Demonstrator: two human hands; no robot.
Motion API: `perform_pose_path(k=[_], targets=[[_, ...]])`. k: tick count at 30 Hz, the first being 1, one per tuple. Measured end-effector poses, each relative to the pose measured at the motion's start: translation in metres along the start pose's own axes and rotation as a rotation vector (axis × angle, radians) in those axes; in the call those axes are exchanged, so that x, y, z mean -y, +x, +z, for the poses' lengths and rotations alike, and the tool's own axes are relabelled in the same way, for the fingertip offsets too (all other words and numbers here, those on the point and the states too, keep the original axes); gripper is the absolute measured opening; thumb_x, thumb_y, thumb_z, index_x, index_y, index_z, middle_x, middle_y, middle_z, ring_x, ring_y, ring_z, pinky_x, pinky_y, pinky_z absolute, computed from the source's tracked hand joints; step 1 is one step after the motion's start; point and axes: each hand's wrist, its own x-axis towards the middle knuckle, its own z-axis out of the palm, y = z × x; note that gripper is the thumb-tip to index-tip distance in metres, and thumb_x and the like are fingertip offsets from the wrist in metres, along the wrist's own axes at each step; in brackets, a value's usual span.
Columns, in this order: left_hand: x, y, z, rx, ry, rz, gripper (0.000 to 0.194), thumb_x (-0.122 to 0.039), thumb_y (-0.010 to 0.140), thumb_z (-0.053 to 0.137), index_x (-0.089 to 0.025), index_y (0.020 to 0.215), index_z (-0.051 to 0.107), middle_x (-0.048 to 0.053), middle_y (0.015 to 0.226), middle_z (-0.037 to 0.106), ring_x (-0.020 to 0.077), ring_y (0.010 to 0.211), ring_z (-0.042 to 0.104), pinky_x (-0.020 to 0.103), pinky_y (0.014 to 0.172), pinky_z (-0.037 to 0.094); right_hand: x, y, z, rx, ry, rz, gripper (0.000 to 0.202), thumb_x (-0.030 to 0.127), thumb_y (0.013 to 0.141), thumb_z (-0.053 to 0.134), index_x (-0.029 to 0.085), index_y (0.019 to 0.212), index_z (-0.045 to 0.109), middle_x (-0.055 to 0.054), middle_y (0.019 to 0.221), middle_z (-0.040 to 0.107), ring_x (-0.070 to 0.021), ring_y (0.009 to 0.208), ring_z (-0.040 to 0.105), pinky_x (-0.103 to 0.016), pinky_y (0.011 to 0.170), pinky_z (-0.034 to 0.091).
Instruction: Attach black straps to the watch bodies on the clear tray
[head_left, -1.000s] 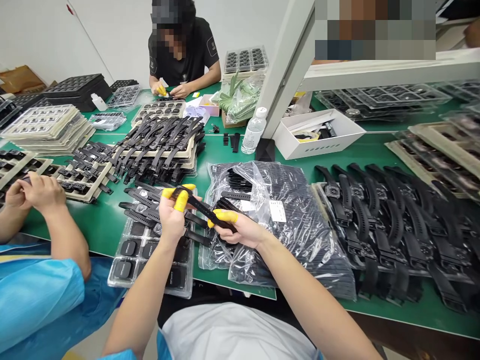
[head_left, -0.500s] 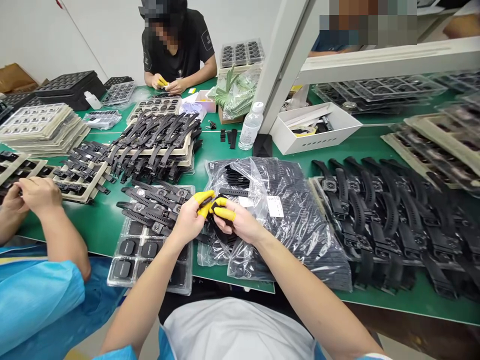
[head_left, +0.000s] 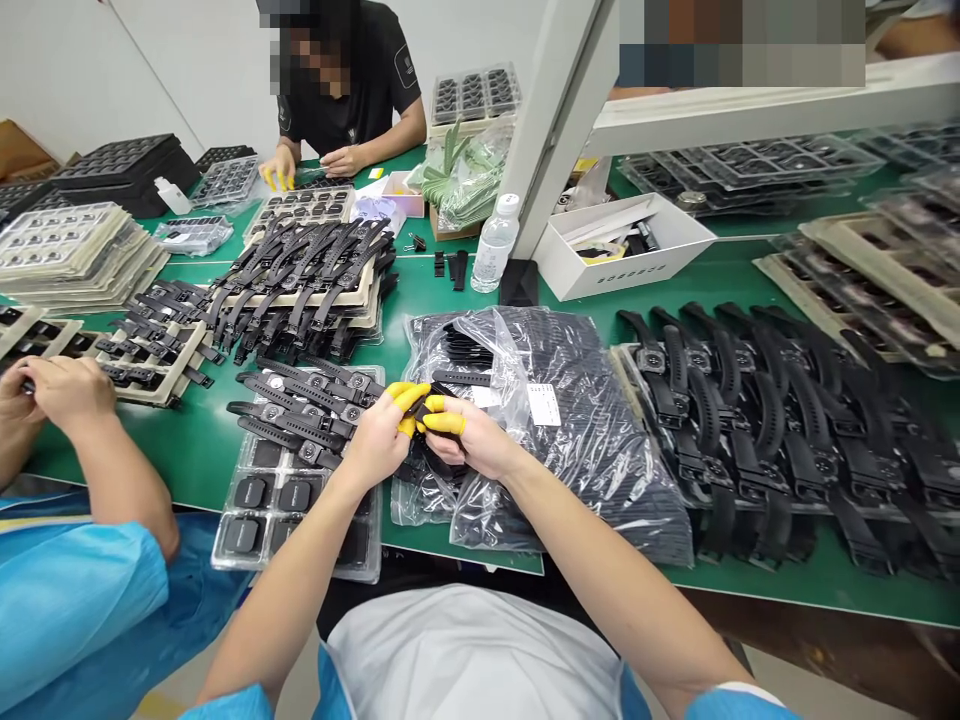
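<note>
Yellow finger covers are on the fingertips of both my hands, which meet over the table. Between them is a small black watch [head_left: 422, 408], mostly hidden by the fingers. My left hand [head_left: 382, 432] is closed on its left side. Pinching it from the right is my right hand [head_left: 478, 436]. Just left of my hands, several watches with black straps [head_left: 304, 410] lie across a clear plastic tray [head_left: 223, 550] with square black pieces in its pockets. Behind and right of my right hand, a clear bag [head_left: 592, 440] of black watch straps lies flat, with a white label.
At right, strapped watches [head_left: 750, 400] cover a tray. Behind the bag stand a water bottle [head_left: 495, 245] and a white box [head_left: 630, 250]. Stacked trays with watches [head_left: 300, 280] are left of centre. A co-worker's hands [head_left: 60, 390] work at left; another person [head_left: 345, 110] sits opposite.
My fingers have closed more tightly together around the black watch. Across the table, the other person's yellow-tipped hand has moved apart from their other hand. The view has shifted slightly.
</note>
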Motion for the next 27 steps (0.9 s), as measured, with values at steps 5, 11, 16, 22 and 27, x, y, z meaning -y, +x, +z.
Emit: perform_pose_path(k=[5, 11, 16, 22, 27], targets=[[-0.0015, -0.0008, 0.0007, 0.002, 0.027, -0.005, 0.059, 0.000, 0.087, 0.044, -0.019, 0.140, 0.059, 0.012, 0.133, 0.064, 0.0224, 0.125, 0.064, 0.038, 0.108, 0.056, -0.0019, 0.0021, -0.0017, -0.028, 0.015, -0.005, 0.024, 0.037, 0.085, 0.070, 0.022, 0.087, 0.052, 0.012, 0.042, 0.043, -0.0061, 0.035, 0.026, -0.017, 0.036, 0.019], [-0.0027, -0.0002, 0.0024, -0.078, 0.033, 0.001, 0.058, 0.001, 0.086, 0.044, -0.017, 0.139, 0.058, 0.013, 0.129, 0.065, 0.0222, 0.124, 0.064, 0.038, 0.108, 0.056, -0.0011, 0.0031, -0.0012, -0.096, 0.065, -0.060, 0.024, 0.035, 0.083, 0.071, 0.022, 0.082, 0.051, 0.012, 0.042, 0.042, -0.0055, 0.035, 0.026, -0.017, 0.037, 0.019], [-0.0019, -0.0015, 0.0021, 0.013, 0.041, -0.001, 0.060, 0.000, 0.087, 0.043, -0.019, 0.142, 0.056, 0.014, 0.135, 0.062, 0.0232, 0.128, 0.062, 0.040, 0.110, 0.055, -0.0021, 0.0020, -0.0020, -0.024, 0.012, -0.003, 0.023, 0.035, 0.084, 0.071, 0.021, 0.086, 0.052, 0.012, 0.041, 0.043, -0.0058, 0.034, 0.026, -0.017, 0.036, 0.018], [-0.0017, -0.0019, 0.0051, -0.017, 0.039, 0.002, 0.059, -0.001, 0.089, 0.042, -0.018, 0.144, 0.054, 0.014, 0.134, 0.061, 0.0233, 0.129, 0.061, 0.040, 0.112, 0.053, -0.0021, 0.0029, -0.0018, -0.058, 0.057, -0.024, 0.026, 0.035, 0.083, 0.072, 0.023, 0.084, 0.050, 0.012, 0.042, 0.042, -0.0059, 0.034, 0.025, -0.017, 0.036, 0.018], [-0.0085, 0.0003, -0.0004, 0.045, -0.030, 0.018, 0.050, -0.015, 0.102, 0.043, -0.021, 0.152, 0.048, 0.014, 0.138, 0.056, 0.0240, 0.131, 0.058, 0.043, 0.115, 0.050, -0.0003, 0.0026, -0.0012, -0.101, 0.090, -0.035, 0.027, 0.035, 0.081, 0.073, 0.023, 0.082, 0.050, 0.012, 0.042, 0.040, -0.0058, 0.035, 0.024, -0.017, 0.037, 0.018]])
